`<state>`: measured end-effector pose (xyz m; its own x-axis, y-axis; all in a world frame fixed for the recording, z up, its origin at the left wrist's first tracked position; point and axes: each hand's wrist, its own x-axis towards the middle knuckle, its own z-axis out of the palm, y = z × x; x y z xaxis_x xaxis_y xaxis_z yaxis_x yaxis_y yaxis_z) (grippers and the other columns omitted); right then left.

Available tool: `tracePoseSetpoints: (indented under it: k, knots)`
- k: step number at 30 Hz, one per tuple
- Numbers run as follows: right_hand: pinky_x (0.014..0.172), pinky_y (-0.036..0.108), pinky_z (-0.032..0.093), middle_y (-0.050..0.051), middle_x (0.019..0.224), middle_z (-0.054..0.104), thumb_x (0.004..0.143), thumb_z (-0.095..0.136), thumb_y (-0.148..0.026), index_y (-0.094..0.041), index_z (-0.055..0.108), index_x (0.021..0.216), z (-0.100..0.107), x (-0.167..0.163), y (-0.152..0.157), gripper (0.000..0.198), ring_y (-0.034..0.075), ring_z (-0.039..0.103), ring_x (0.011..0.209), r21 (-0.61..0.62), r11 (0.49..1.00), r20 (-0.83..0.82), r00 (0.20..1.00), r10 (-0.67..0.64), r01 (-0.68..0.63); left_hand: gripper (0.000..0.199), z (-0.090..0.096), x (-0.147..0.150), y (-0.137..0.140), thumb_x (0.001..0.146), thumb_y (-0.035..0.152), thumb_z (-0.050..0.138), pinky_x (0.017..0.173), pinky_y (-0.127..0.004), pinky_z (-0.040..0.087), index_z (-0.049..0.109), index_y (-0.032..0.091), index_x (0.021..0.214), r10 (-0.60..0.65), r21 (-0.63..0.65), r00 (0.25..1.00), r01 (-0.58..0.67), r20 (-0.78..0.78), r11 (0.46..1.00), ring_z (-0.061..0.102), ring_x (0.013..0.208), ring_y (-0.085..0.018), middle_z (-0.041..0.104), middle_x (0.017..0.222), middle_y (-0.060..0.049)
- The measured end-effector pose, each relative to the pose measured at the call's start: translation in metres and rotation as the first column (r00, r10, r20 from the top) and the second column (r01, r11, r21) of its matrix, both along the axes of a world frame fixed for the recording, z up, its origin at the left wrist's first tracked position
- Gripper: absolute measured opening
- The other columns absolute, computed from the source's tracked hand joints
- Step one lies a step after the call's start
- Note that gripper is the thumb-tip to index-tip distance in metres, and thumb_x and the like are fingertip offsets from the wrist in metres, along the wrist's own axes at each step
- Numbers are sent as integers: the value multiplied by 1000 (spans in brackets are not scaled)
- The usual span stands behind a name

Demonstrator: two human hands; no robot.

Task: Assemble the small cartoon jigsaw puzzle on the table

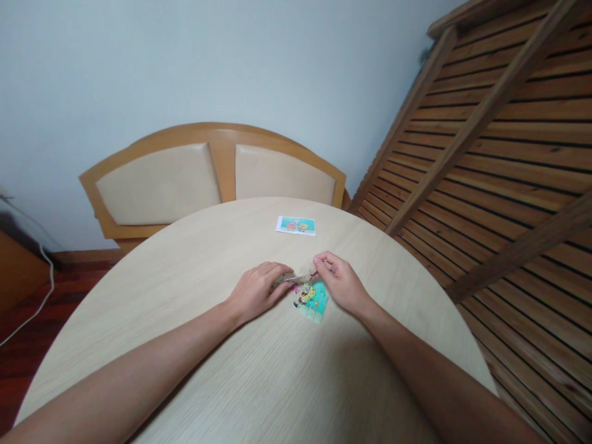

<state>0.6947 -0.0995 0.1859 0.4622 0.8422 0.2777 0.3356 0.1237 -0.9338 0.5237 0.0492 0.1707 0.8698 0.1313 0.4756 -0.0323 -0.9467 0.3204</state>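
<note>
Over the middle of the table, my left hand (259, 291) pinches the left edge of a lifted, greyish strip of jigsaw puzzle (296, 279) between thumb and fingers. On its far right side my right hand (341, 282) is closed, thumb against fingertips, at the strip's other end. Just below the strip lies a partly joined jigsaw puzzle (314, 301) in turquoise, with a yellow cartoon character and fine seams between its pieces. My fingers hide part of the strip, and whether it joins the lower part I cannot tell.
A small printed picture card (296, 226) with pink and yellow cartoon figures lies farther back on the round wooden table (194, 357). Behind the table stands a padded headboard (160, 185) against the wall. Slatted wooden boards (485, 160) lean at the right; a white cable (50, 277) hangs at left.
</note>
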Motion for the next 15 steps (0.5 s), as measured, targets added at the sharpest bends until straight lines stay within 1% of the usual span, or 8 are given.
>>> tracePoseSetpoints:
  k: [3, 5, 7, 10, 15]
  knots:
    - [65, 29, 55, 1, 74, 67, 88, 57, -62, -20, 58, 87, -2, -1, 1, 42, 17, 69, 68, -1, 1000, -30, 999, 19, -19, 18, 0, 1, 0, 100, 27, 48, 79, -34, 53, 64, 20, 103, 21, -37, 1000, -21, 21, 999, 67, 88, -20, 72, 96, -5]
    - [67, 29, 55, 1, 75, 68, 89, 56, -62, -20, 58, 89, -4, -1, 2, 43, 17, 69, 69, 7, 1000, -34, 999, 19, -19, 17, 1, 2, -1, 99, 25, 49, 75, -32, 52, 65, 20, 100, 48, -74, 997, -43, 56, 996, 67, 83, -19, 71, 89, -4]
    - [68, 29, 55, 2, 77, 69, 90, 55, -62, -20, 57, 90, -6, -2, 2, 42, 17, 69, 71, 11, 1000, -27, 1000, 16, -15, 16, 2, 2, -3, 98, 25, 50, 75, -31, 51, 65, 19, 98, 69, -117, 994, -58, 89, 991, 66, 81, -18, 71, 87, -4]
    - [70, 31, 55, 2, 78, 69, 91, 53, -61, -21, 55, 94, -7, -3, 3, 41, 18, 71, 73, 14, 1000, -30, 999, 19, -18, 16, 2, 1, -6, 97, 26, 52, 73, -29, 50, 66, 19, 95, 80, -199, 992, -60, 96, 978, 66, 78, -17, 71, 85, -3]
    - [68, 31, 55, 0, 73, 70, 92, 51, -62, -22, 47, 103, -8, -2, 5, 41, 19, 73, 67, 9, 999, -61, 998, -31, 31, 20, 2, 3, -7, 97, 30, 51, 68, -26, 48, 67, 18, 99, 125, -365, 989, -89, 78, 927, 63, 72, -15, 72, 86, -3]
